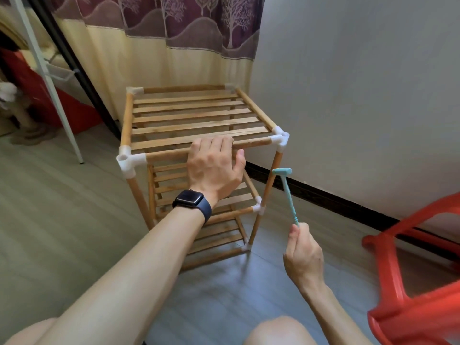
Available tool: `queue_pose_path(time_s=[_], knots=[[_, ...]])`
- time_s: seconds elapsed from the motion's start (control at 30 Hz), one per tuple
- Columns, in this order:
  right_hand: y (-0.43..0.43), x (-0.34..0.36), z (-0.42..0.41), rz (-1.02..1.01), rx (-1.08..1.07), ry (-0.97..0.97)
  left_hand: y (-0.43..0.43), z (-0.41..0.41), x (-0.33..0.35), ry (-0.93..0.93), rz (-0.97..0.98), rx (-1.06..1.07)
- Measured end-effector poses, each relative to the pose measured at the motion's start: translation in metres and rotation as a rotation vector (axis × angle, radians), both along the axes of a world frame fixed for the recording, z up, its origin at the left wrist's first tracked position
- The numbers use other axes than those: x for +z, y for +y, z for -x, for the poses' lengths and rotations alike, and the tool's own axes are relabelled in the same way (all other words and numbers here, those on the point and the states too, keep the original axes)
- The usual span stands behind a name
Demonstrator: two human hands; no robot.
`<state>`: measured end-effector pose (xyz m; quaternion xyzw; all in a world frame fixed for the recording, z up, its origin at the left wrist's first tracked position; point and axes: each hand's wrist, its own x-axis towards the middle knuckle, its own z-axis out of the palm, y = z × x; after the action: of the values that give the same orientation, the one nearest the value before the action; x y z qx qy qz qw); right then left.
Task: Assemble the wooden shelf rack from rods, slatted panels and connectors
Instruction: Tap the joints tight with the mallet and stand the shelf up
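Observation:
A wooden shelf rack with three slatted tiers stands on the floor against the curtain. White plastic connectors join its rods at the corners. My left hand, with a dark watch on the wrist, lies over the top tier's front rod, fingers curled across it and thumb under its near side. My right hand grips the handle end of a small teal plastic hammer. The hammer head is raised just right of the rack's front right leg, below the top corner connector.
A red plastic stool lies tipped at the lower right. A white wall with a dark skirting board runs behind the rack on the right. A white metal stand and red fabric are at the left. My knee shows at the bottom.

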<state>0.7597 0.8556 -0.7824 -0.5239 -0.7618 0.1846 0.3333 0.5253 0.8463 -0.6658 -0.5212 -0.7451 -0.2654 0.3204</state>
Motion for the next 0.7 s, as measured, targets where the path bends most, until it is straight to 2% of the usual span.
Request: queue_pose_path(time_s=[0.03, 0.17, 0.2, 0.27, 0.3, 0.37, 0.43, 0.47, 0.53, 0.57, 0.6, 0.7], knots=[[0.0, 0.0, 0.002, 0.04, -0.008, -0.03, 0.001, 0.0, -0.001, -0.001, -0.005, 0.004], [0.003, -0.01, 0.01, 0.367, 0.042, -0.555, 0.002, 0.002, 0.0, 0.006, -0.017, 0.006], [0.003, -0.012, 0.012, 0.32, 0.059, -0.541, 0.002, 0.001, -0.001, 0.007, -0.019, 0.004], [-0.002, -0.014, 0.012, 0.126, 0.031, -0.276, 0.003, 0.0, -0.002, 0.004, -0.009, -0.004], [-0.002, -0.012, 0.014, 0.094, -0.001, -0.227, 0.003, 0.001, -0.002, 0.01, -0.007, 0.005], [-0.001, -0.015, 0.015, 0.17, 0.036, -0.307, 0.003, 0.001, -0.003, 0.01, 0.007, 0.002], [-0.001, -0.018, 0.015, 0.322, 0.057, -0.512, 0.002, 0.001, -0.005, 0.01, 0.008, 0.011], [0.0, -0.023, 0.014, 0.283, 0.072, -0.511, 0.001, 0.0, -0.005, 0.008, -0.001, 0.008], [-0.006, -0.025, 0.01, 0.111, 0.018, -0.269, 0.002, -0.001, -0.006, 0.0, -0.014, -0.022], [-0.006, -0.02, 0.011, 0.088, -0.005, -0.249, 0.003, 0.001, -0.005, 0.001, -0.023, -0.021], [-0.004, -0.019, 0.013, 0.137, 0.028, -0.31, 0.003, 0.002, -0.004, -0.006, -0.027, -0.019], [-0.003, -0.023, 0.009, 0.4, 0.158, -0.692, 0.002, 0.0, -0.002, -0.076, -0.041, -0.004]])
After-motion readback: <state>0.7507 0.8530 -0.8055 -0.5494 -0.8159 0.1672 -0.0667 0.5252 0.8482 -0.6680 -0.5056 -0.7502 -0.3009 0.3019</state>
